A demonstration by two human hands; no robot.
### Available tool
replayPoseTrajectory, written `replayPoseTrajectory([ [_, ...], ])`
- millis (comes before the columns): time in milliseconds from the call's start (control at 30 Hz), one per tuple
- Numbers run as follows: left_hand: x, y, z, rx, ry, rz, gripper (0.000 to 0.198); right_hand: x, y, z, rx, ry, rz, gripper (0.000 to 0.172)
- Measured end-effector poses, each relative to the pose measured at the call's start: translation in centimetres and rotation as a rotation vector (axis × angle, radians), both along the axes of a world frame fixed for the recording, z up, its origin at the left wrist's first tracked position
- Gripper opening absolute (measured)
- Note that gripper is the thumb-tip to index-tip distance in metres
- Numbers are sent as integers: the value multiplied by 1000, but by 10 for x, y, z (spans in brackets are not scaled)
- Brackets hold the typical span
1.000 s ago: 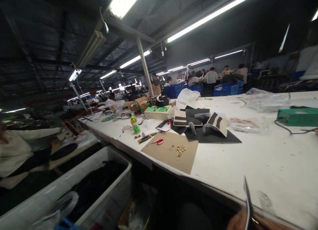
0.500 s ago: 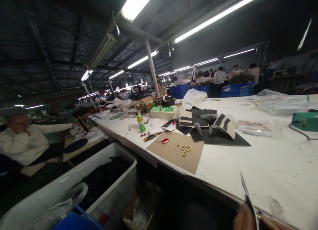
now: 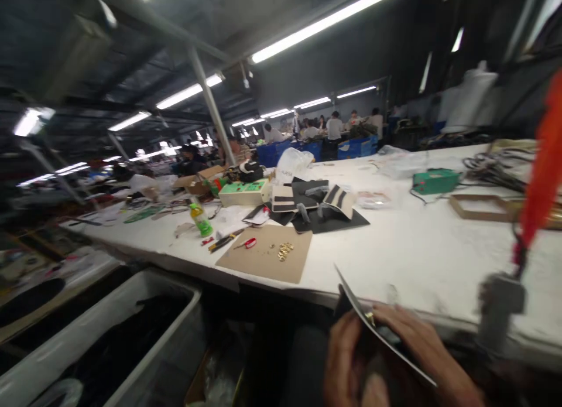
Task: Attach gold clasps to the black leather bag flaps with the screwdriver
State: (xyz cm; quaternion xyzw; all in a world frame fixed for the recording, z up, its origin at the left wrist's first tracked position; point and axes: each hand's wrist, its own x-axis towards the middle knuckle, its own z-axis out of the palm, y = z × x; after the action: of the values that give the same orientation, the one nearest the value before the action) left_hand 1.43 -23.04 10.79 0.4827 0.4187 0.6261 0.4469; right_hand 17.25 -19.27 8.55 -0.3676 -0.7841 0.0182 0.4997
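Observation:
Both of my hands are low in front of me, below the table's near edge. My left hand [image 3: 346,360] grips the underside of a thin black flat piece [image 3: 377,331], seen edge-on, with a small gold ring fitting near its top. My right hand [image 3: 421,342] lies over the piece from the right, fingers curled on it. On the white table [image 3: 417,255] beyond lie a brown card sheet [image 3: 263,255] with a small heap of gold rings [image 3: 285,250], and black and cream pieces [image 3: 320,205] stacked further back.
A blurred grey tool with an orange cord [image 3: 522,243] hangs at the right. A green box [image 3: 434,180], a green bottle [image 3: 199,218], pliers [image 3: 223,240] and a white bag [image 3: 292,163] sit on the table. A white bin [image 3: 100,331] stands lower left. Several people work far back.
The view has swung right and down. My hands and the black piece have come up into full view, and the hanging tool has entered at the right. The seated person at left has left view.

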Motion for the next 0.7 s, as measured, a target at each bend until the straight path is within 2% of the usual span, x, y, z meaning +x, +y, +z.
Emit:
replayPoseTrajectory([
  [67, -5, 4, 12, -92, -91, 10, 48, 0, -9, 19, 43, 48, -5, 44],
  [100, -9, 10, 17, -132, -91, 11, 57, 0, -11, 25, 16, 52, 19, 42],
  [167, -19, 24, 20, -169, -27, -7, 71, 3, -14, 29, -35, 62, 79, 39],
  [233, -28, 38, 19, -194, 63, -72, 73, 9, -18, 27, -107, 67, 137, 39],
  [300, -37, 49, 17, -151, 198, -105, 68, 16, -22, 23, -171, 86, 173, 39],
  [400, -47, 61, 16, 72, 463, -55, 51, 23, -24, 21, -222, 130, 221, 39],
  [467, -50, 67, 17, 195, 576, -89, 37, 25, -19, 21, -244, 162, 254, 43],
  [600, -46, 75, 19, 218, 507, -354, 21, 28, -5, 18, -332, 231, 304, 40],
  [700, -38, 79, 16, 138, 418, -409, 14, 32, 6, 15, -381, 209, 289, 33],
])
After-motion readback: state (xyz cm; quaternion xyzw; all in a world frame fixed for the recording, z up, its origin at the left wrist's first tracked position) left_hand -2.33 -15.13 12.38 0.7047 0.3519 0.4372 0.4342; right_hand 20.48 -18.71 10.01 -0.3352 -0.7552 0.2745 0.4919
